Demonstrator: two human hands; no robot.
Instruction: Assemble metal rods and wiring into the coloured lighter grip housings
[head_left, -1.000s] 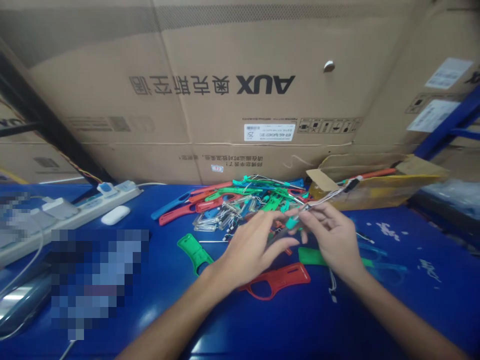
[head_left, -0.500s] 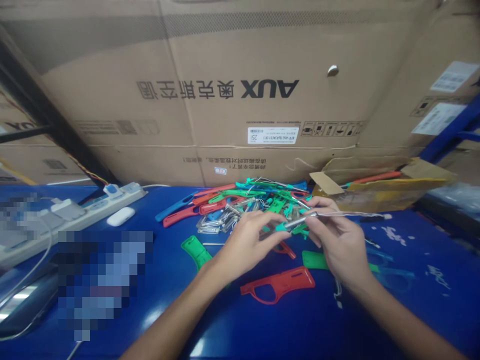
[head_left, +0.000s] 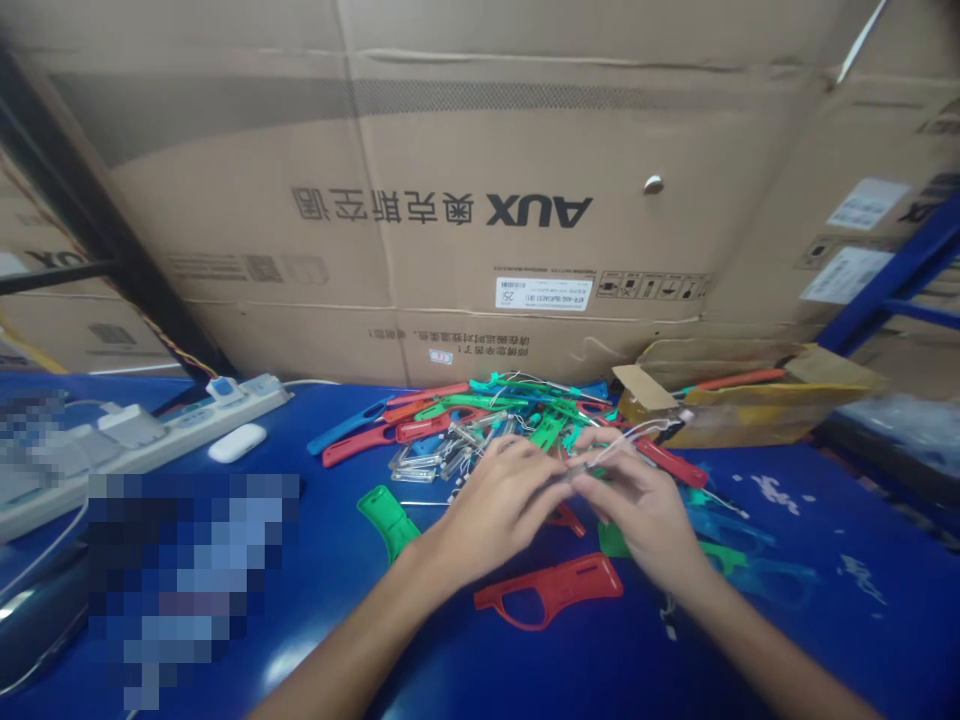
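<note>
Above the table my left hand (head_left: 495,505) and my right hand (head_left: 645,510) meet, both closed, with thumbs and fingertips pinching a small metal tube (head_left: 576,469). My fingers hide most of that tube. Thin white wires (head_left: 628,440) run from it up and to the right past my right hand, ending in a small connector. Below my hands lies a red plastic lighter half-shell (head_left: 589,585) with a trigger loop. A green half-shell (head_left: 386,515) rests left of my left forearm, and another green piece (head_left: 613,541) is partly covered by my right hand.
Behind my hands is a pile of red, blue and green lighter shells (head_left: 360,445) with clear parts (head_left: 420,462). An opened cardboard box (head_left: 742,425) stands at back right. A power strip (head_left: 255,400) and white case (head_left: 237,443) lie left. A large carton (head_left: 450,130) forms the back wall.
The metal tube has turned and is now mostly hidden by my fingers. Its white wires have swung upward. My hands have drawn closer together, and the view has shifted slightly.
</note>
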